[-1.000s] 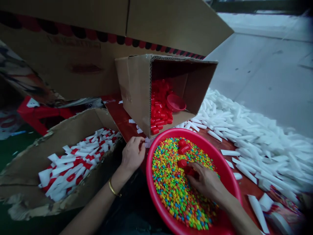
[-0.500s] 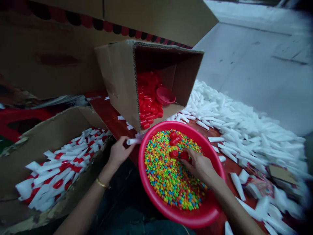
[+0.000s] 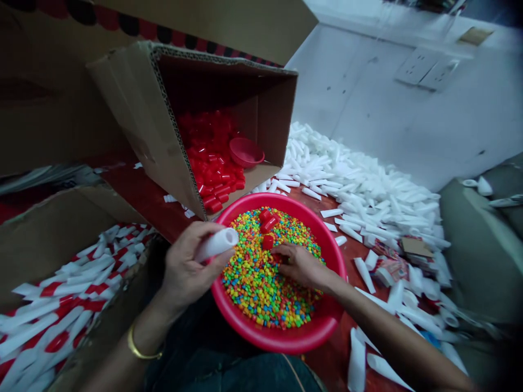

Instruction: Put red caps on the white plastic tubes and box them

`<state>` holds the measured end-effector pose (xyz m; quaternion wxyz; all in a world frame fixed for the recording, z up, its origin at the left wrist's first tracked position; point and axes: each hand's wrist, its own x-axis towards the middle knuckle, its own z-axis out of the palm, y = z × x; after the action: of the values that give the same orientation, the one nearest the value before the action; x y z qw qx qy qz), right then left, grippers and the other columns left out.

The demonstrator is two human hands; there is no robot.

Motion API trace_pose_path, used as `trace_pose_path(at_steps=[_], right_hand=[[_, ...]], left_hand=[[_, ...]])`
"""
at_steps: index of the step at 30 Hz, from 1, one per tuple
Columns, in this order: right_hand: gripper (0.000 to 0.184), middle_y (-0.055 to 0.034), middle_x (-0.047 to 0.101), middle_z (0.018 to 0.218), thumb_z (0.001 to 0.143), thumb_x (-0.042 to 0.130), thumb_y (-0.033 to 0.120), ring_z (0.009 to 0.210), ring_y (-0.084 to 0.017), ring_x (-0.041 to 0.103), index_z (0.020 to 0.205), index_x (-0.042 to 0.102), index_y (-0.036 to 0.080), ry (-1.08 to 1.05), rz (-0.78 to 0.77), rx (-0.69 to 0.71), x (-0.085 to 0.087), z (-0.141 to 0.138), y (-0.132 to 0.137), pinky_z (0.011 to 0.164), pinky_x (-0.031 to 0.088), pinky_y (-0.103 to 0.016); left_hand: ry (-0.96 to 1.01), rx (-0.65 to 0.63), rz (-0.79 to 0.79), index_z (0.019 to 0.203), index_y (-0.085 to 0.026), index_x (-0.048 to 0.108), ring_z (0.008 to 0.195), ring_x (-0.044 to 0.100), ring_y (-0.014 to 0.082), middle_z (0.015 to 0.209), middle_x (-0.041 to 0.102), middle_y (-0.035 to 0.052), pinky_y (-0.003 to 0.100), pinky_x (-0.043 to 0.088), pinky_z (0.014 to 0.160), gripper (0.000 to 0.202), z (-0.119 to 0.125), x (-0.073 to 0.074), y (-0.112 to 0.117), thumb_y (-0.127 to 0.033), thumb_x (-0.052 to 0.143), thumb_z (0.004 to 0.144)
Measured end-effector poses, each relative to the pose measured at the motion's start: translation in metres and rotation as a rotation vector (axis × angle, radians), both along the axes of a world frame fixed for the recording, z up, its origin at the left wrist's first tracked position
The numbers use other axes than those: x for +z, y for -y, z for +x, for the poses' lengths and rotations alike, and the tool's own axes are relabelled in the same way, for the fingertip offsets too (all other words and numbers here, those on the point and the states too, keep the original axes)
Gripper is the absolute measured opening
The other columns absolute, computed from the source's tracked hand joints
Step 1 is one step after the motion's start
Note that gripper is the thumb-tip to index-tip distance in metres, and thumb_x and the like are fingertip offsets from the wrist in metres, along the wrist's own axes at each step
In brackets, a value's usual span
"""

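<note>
My left hand [image 3: 190, 267] is wrapped round a white plastic tube [image 3: 216, 245], its open round end facing the red basin [image 3: 281, 345]. The tube is tilted beside the basin's left rim. Small multicoloured candies [image 3: 261, 294] fill much of the basin. Down among them, my right hand [image 3: 302, 267] has its fingers closed on a red cap, mostly hidden beneath the fingertips. Several more red caps [image 3: 268, 223] lie on the candies just beyond these fingers.
A cardboard box on its side [image 3: 171, 130] holds many red caps [image 3: 216, 163] and a small red bowl [image 3: 247, 152]. White tubes [image 3: 351, 174] are heaped along the wall at right. At left, an open carton [image 3: 36, 234] contains white tubes with red parts.
My left hand has come closer to the camera with the tube, whose open end now faces the basin. My right hand stays among the candies. The camera's view has shifted right.
</note>
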<state>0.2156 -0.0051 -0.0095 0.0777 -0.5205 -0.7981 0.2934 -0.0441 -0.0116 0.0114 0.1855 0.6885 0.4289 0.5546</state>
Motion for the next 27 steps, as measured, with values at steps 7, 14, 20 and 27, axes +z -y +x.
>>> trace_pose_path(at_steps=[7, 14, 20, 27], right_hand=[[0.03, -0.0011, 0.062, 0.083, 0.071, 0.066, 0.031, 0.075, -0.017, 0.057, 0.099, 0.062, 0.021, -0.614, -0.172, -0.296, 0.0, 0.015, 0.008, 0.069, 0.046, -0.031], [0.032, -0.0032, 0.065, 0.093, 0.074, 0.066, 0.031, 0.082, -0.018, 0.06, 0.105, 0.061, 0.022, -0.643, -0.02, -0.26, 0.008, 0.009, 0.013, 0.073, 0.049, -0.032], [0.027, -0.0083, 0.061, 0.107, 0.084, 0.058, 0.025, 0.096, -0.019, 0.058, 0.111, 0.058, 0.021, -0.361, 0.306, -0.021, 0.024, 0.005, 0.014, 0.081, 0.047, -0.034], [0.037, -0.0081, 0.062, 0.08, 0.092, 0.041, 0.044, 0.071, -0.018, 0.058, 0.093, 0.061, 0.013, -0.187, 0.183, 0.095, 0.027, -0.002, 0.007, 0.062, 0.046, -0.029]], left_hand=[[-0.314, -0.36, -0.221, 0.12, -0.021, 0.054, 0.099, 0.062, 0.0198, 0.113, 0.064, 0.0075, 0.034, 0.052, 0.082, 0.036, 0.045, -0.011, -0.011, -0.035, 0.051, 0.087], [-0.446, -0.451, -0.256, 0.126, -0.02, 0.049, 0.103, 0.058, 0.0224, 0.116, 0.06, 0.0097, 0.04, 0.05, 0.086, 0.039, 0.051, -0.016, -0.009, -0.029, 0.046, 0.088], [-0.547, -0.414, -0.329, 0.124, -0.021, 0.05, 0.096, 0.059, 0.0233, 0.109, 0.061, 0.0089, 0.039, 0.05, 0.078, 0.038, 0.051, -0.013, -0.008, -0.031, 0.045, 0.088], [-0.535, -0.476, -0.27, 0.116, -0.021, 0.052, 0.094, 0.06, 0.0215, 0.104, 0.064, 0.0062, 0.035, 0.05, 0.077, 0.031, 0.051, -0.012, -0.006, -0.029, 0.052, 0.086]])
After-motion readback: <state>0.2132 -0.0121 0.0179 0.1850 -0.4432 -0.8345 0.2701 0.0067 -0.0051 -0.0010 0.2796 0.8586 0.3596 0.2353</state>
